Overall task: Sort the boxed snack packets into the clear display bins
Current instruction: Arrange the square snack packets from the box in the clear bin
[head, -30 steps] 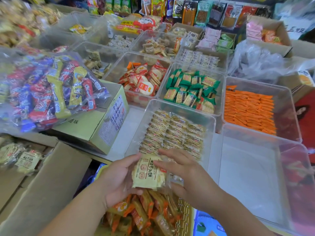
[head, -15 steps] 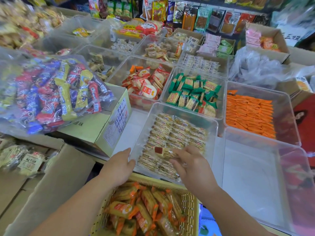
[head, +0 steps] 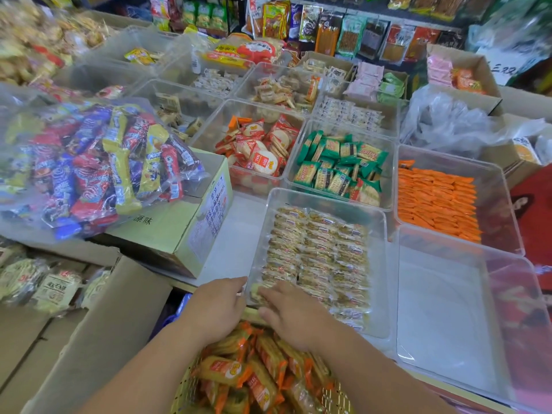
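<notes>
A clear bin [head: 325,201] in front of me holds neat rows of pale biscuit packets [head: 322,255]. My right hand [head: 292,315] reaches over its near rim. Its fingers hold one pale packet [head: 255,289] down in the bin's near left corner. My left hand [head: 215,309] rests against the outside of that same corner, fingers loose, holding nothing. Below my wrists stands a yellow mesh basket [head: 182,395] full of orange-wrapped cracker packets [head: 263,377].
An empty clear bin [head: 448,309] stands to the right. Behind are bins of orange packets [head: 436,195], green packets [head: 340,165] and red packets [head: 257,150]. At left, a bag of colourful bars [head: 89,165] lies on a pale green carton [head: 179,222]. A cardboard box [head: 89,339] is nearer.
Both hands held a pale packet above the basket. The right hand carried it forward and down into the bin's near left corner, while the left hand let go and moved to the bin's corner.
</notes>
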Action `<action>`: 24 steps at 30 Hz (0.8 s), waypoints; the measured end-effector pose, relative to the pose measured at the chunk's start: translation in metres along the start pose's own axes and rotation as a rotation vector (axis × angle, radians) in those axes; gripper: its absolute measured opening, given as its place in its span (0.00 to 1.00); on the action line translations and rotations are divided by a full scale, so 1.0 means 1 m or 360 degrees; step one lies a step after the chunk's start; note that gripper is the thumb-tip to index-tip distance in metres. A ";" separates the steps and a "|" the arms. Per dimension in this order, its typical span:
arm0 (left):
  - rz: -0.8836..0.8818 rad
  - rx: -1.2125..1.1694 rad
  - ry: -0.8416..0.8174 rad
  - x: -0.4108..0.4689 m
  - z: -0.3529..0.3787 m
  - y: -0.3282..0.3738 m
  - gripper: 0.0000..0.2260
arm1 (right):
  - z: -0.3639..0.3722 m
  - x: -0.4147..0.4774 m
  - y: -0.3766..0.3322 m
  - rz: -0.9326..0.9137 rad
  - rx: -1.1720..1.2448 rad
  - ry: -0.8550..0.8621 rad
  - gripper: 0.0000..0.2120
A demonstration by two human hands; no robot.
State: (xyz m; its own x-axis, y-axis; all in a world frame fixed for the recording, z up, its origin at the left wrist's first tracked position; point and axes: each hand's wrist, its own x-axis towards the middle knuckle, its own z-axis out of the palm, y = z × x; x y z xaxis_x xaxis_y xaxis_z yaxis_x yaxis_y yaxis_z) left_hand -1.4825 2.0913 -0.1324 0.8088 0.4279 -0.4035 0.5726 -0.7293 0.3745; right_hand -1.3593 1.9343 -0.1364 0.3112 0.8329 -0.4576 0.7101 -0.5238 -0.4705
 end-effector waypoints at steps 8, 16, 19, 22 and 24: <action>0.0145 -0.0088 0.0431 -0.048 -0.008 -0.011 0.23 | -0.009 -0.014 -0.007 0.0009 0.0062 0.0179 0.29; 0.0007 -0.0331 0.0920 -0.159 -0.029 -0.077 0.24 | 0.003 -0.011 -0.113 -0.0293 -0.0018 0.0530 0.26; -0.0235 -0.0440 0.1012 -0.188 -0.035 -0.122 0.24 | 0.028 -0.007 -0.172 -0.0514 0.0000 0.0442 0.25; -0.0431 -0.0574 0.1013 -0.201 -0.044 -0.178 0.17 | 0.054 0.007 -0.228 -0.0659 -0.0069 0.0420 0.26; -0.0558 -0.0608 0.0925 -0.203 -0.054 -0.217 0.21 | 0.070 0.022 -0.263 -0.0666 -0.0089 0.0419 0.27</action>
State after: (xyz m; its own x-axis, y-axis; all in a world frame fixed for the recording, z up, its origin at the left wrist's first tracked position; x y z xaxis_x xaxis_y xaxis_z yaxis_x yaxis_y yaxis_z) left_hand -1.7634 2.1912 -0.0869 0.4518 0.8877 -0.0889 0.7292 -0.3101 0.6100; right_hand -1.5830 2.0783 -0.0753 0.1358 0.9903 -0.0286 0.8388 -0.1303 -0.5285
